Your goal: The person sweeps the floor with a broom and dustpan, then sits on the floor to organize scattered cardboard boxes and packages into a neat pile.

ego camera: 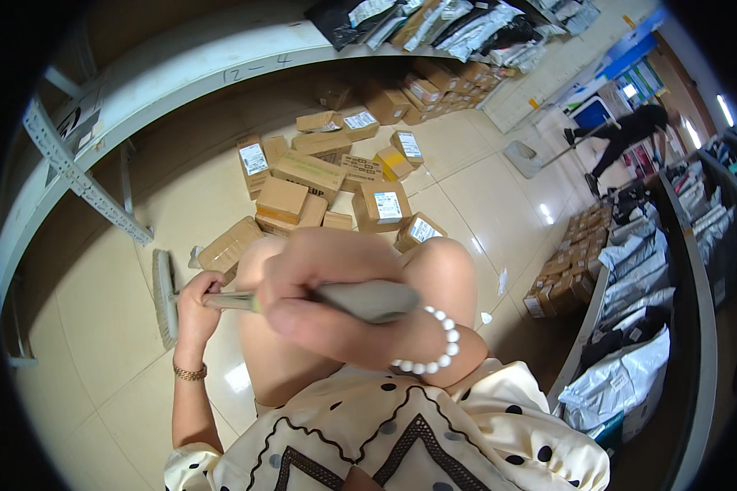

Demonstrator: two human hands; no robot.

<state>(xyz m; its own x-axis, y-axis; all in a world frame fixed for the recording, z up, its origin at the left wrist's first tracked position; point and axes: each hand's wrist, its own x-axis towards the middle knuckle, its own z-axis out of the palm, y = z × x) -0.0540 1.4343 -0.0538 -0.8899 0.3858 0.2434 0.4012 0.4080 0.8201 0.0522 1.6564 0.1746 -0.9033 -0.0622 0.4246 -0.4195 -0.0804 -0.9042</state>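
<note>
My left hand (198,310) grips the pole of a broom (236,301) low down, close to its head. Around the grey end of the same handle, my right hand (335,331) is closed in front of my knees, blurred and near the camera. The long bristled broom head (166,299) is beside the left hand, over the tiled floor; whether it touches the tiles I cannot tell. Several cardboard boxes lie loosely beyond my knees, among them a box with a yellow band (394,164) and a labelled box (381,207).
A metal shelf (252,67) with wrapped parcels (442,24) spans the far left, stacked cartons (436,92) beneath. Another shelf (700,344) on the right holds plastic mailers (620,374). Behind, a person (620,135) bends near a long-handled dustpan (522,159). Paper scraps (502,280) lie on the floor.
</note>
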